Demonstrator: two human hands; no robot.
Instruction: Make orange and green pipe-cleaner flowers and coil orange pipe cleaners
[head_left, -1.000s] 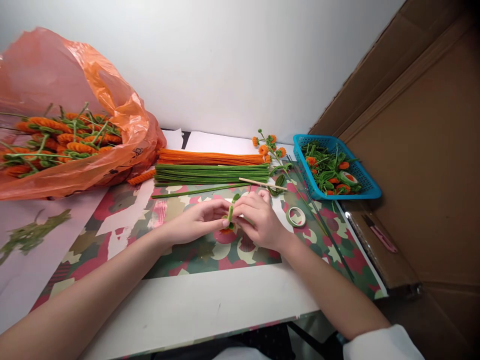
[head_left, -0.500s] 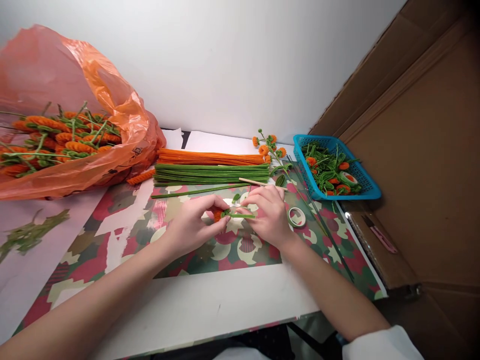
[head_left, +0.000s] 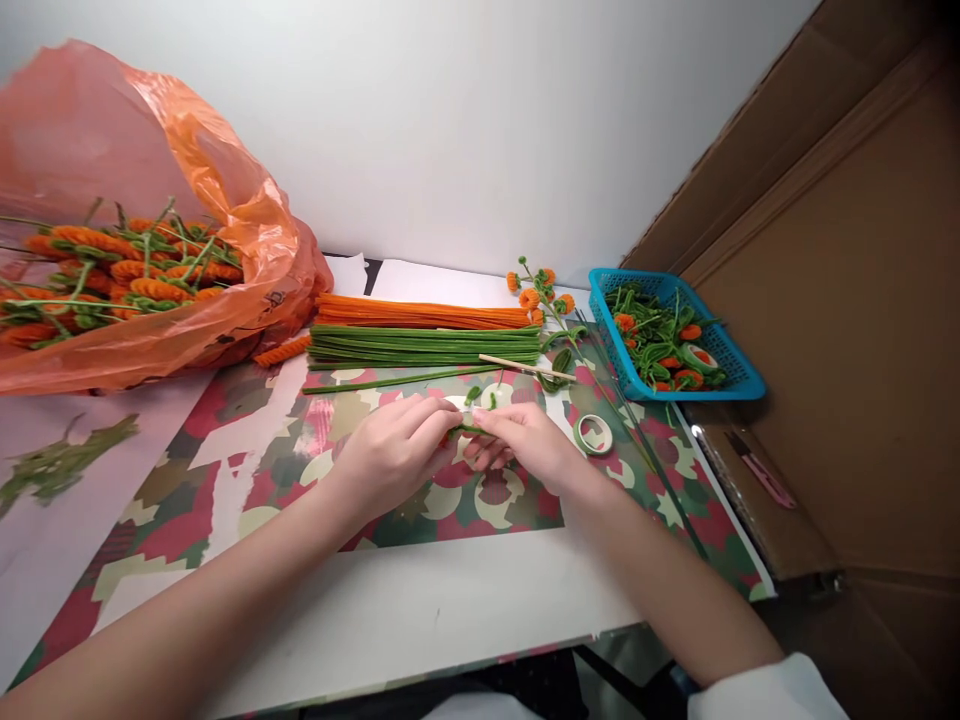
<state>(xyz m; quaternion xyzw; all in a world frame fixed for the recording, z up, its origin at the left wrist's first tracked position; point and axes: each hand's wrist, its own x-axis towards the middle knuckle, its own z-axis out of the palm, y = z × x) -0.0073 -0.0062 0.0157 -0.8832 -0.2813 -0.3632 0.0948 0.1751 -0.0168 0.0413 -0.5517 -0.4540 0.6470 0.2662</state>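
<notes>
My left hand (head_left: 401, 445) is closed, knuckles up, around a small pipe-cleaner piece that its fingers now largely hide. A green pipe cleaner (head_left: 472, 429) runs from that hand to my right hand (head_left: 529, 440), whose thumb and index finger pinch it; the other fingers curl below. Just beyond my fingertips lies a small green leaf-like piece (head_left: 472, 395). Farther back are a bundle of green pipe cleaners (head_left: 420, 346), an orange bundle (head_left: 420, 313) and a thin wooden stick (head_left: 525, 367). A roll of tape (head_left: 583, 436) lies right of my right hand.
An orange plastic bag (head_left: 262, 240) full of orange and green pieces stands at left. At right, a blue basket (head_left: 739, 375) holds more pieces. Between lies a flower stem (head_left: 555, 315). Pink-handled cutters (head_left: 769, 480) rest by the cardboard wall (head_left: 840, 250).
My left hand has rolled over, hiding the orange piece seen before. My right hand has turned, its thumb now on top, pinching the green pipe cleaner close to the left fingers.
</notes>
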